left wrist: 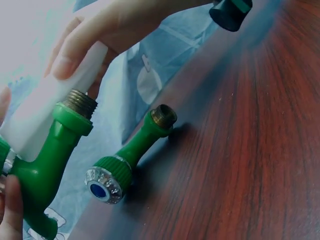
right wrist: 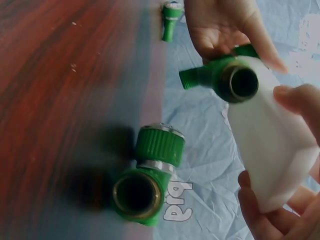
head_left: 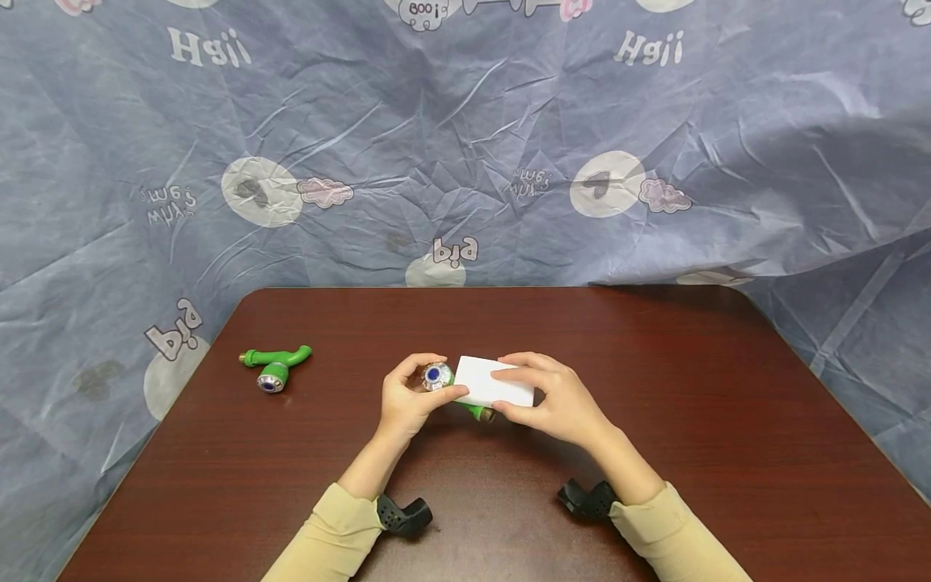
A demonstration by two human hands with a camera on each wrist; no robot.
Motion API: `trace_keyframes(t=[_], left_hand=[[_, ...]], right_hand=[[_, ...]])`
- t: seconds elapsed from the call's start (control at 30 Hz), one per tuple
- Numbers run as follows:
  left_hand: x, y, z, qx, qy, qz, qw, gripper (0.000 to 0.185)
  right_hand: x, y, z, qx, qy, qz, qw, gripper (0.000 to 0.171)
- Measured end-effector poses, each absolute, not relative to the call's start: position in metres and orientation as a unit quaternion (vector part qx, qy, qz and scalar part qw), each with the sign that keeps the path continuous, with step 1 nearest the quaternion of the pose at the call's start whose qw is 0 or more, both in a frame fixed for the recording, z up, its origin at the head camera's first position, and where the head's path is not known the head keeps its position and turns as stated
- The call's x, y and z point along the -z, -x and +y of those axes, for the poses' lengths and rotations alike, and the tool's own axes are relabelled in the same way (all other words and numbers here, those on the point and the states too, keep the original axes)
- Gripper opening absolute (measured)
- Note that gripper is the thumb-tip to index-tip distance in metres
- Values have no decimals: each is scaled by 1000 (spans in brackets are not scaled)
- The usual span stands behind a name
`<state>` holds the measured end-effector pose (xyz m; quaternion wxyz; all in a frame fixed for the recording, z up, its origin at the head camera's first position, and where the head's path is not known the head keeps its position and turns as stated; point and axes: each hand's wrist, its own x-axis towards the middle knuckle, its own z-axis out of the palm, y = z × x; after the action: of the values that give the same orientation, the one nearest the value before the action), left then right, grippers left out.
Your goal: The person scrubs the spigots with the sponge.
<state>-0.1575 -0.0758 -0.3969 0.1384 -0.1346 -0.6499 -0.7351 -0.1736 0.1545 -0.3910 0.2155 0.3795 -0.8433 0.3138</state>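
My left hand point(head_left: 404, 398) grips a green faucet by its knob end, the blue-centred silver cap point(head_left: 436, 375) showing between thumb and fingers. That faucet's brass threaded end point(left wrist: 81, 103) points away from the hand. My right hand point(head_left: 556, 396) pinches a white block point(head_left: 483, 380), which looks like a sponge, between thumb and fingers. The block lies against the body of the held faucet point(right wrist: 215, 75), and my left thumb overlaps its near edge in the head view. Beneath the hands, a second green faucet point(left wrist: 137, 150) lies on the table, mostly hidden in the head view.
A third green faucet point(head_left: 276, 364) lies at the left on the dark red-brown table point(head_left: 349, 323). Grey-blue printed cloth point(head_left: 451, 121) hangs behind the table. Black wrist mounts point(head_left: 403, 516) sit at both cuffs.
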Motion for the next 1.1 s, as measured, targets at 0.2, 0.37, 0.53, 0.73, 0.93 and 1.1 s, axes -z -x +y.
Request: trace_keyframes(t=[0.2,0.37,0.53,0.73,0.93,1.1], left_hand=[[399,161,-81,725,132,-669,92,48],[414,171,-87,742,142,-653,49,52],[419,175,-88,740,138,-655,70,52],[420,176,-83,740,100,-654,123,51],[405,165,-79,719,105,-669,159,43],[400,160,-77,686,110,-694,189,42]], right_hand=[[391,173,152,-294,-373,-843,251,34],[390,175,153,-297,-368,-840,266,34],[389,176,154,-295,-367,-838,277,34],[388,176,157,-302,-327,-846,293,35],[386,173,155,-321,-279,-850,312,36],[385,171,151,-315,-329,-836,307,36]])
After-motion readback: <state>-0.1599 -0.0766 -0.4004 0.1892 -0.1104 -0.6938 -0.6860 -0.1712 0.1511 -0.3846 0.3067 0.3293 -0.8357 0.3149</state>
